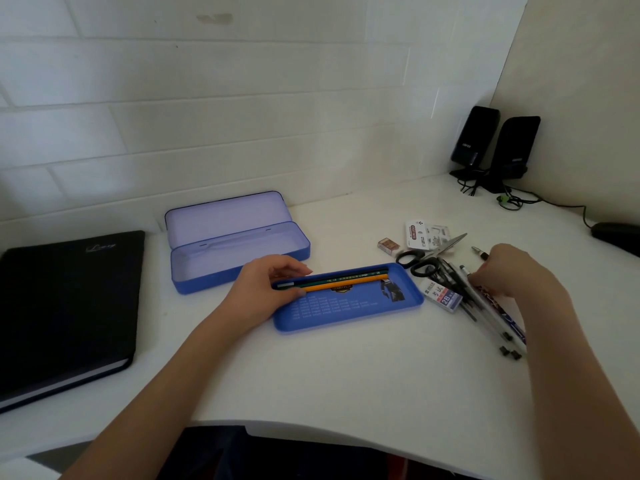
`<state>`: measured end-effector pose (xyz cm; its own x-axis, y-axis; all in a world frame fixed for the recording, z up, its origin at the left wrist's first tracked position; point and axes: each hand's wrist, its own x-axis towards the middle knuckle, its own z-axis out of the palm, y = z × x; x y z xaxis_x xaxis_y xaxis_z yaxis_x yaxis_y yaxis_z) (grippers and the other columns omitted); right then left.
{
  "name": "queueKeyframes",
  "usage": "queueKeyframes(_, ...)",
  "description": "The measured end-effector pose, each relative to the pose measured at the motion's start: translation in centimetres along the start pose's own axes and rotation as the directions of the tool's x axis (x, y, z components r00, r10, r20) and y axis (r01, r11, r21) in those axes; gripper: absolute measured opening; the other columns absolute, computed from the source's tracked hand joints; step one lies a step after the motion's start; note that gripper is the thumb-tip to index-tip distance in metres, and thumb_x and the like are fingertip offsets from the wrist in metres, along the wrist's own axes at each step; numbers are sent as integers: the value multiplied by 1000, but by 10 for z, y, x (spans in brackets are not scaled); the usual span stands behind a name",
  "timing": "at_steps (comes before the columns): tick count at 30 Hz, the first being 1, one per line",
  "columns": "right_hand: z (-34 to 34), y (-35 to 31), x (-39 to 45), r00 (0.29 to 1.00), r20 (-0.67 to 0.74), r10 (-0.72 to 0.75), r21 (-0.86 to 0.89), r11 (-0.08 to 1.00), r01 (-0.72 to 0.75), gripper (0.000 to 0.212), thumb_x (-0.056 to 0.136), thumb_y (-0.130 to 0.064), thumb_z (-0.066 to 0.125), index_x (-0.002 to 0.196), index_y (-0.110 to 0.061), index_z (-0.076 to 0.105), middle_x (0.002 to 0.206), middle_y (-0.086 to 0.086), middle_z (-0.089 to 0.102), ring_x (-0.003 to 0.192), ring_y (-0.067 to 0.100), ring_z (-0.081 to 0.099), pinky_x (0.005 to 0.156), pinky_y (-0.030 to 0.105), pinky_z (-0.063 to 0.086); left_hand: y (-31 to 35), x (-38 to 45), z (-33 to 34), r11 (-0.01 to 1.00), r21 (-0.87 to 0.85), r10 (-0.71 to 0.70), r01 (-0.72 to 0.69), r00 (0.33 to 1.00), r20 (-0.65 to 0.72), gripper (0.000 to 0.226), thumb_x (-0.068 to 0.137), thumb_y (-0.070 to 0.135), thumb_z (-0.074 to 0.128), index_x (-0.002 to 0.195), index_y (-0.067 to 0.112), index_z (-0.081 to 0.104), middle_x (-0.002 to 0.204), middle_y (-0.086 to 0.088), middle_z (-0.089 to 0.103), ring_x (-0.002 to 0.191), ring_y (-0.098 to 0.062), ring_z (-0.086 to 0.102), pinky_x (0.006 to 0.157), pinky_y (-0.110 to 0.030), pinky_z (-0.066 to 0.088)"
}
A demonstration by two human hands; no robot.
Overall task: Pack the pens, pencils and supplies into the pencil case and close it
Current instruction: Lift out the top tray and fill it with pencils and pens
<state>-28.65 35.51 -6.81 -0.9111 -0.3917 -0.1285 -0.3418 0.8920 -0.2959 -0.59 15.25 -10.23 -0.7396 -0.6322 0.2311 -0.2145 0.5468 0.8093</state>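
Currently: left hand [266, 289] fingers steady the pencils [341, 279] in the blue tray [349, 315]; right hand [502, 271] fingers curl into the pens [485, 299], grip unclear. Advice: lift one pen cleanly, clear of the scissors [427, 259], and lay it parallel beside the pencils.

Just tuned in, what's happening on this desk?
A person is packing a blue pencil case, which sits open and looks empty. The left hand steadies pencils in the blue tray in front of it. The right hand reaches into the pile of pens beside the scissors. Most supplies are still unpacked.
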Motion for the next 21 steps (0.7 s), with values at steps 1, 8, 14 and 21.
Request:
queueKeyframes(1, 1, -2, -1, 1000, -10, -7, -9, 1000, 7, 30, 73, -24, 70, 67, -9, 45, 68, 10, 54, 71, 29, 57, 70, 36, 50, 0, 0, 0, 1000, -11, -2, 2, 1000, 3, 29, 73, 4, 78, 97, 17, 71, 97, 11, 70, 91, 5, 64, 77, -2, 46)
queueKeyframes(8, 0, -20, -13, 973, -164, -160, 32, 985, 167, 15, 71, -25, 69, 78, -13, 65, 79, 8, 67, 73, 25, 61, 64, 30, 44, 0, 1, -2, 999, -38, -19, 19, 1000, 18, 30, 72, 4, 78, 96, 19, 70, 98, 10, 71, 93, 1, 66, 79, -6, 49)
queueKeyframes(14, 7, -48, -34, 840, -213, -500, 173, 827, 536, 7, 82, -25, 64, 81, -31, 61, 79, -13, 65, 72, 8, 61, 64, 29, 53, 1, 1, -3, 1000, -24, -13, 14, 999, 33, 28, 73, 6, 78, 97, 19, 71, 98, 9, 71, 93, 1, 65, 80, -7, 50)
queueKeyframes(21, 37, -93, -79, 563, -147, -814, 321, 499, 805, 19, 83, -10, 63, 89, -25, 72, 79, -22, 59, 69, -4, 54, 66, 8, 39, 8, -5, -1, 976, -206, 63, -70, 997, -45, 19, 69, 27, 80, 86, 33, 76, 97, 16, 74, 105, 2, 63, 93, -12, 46)
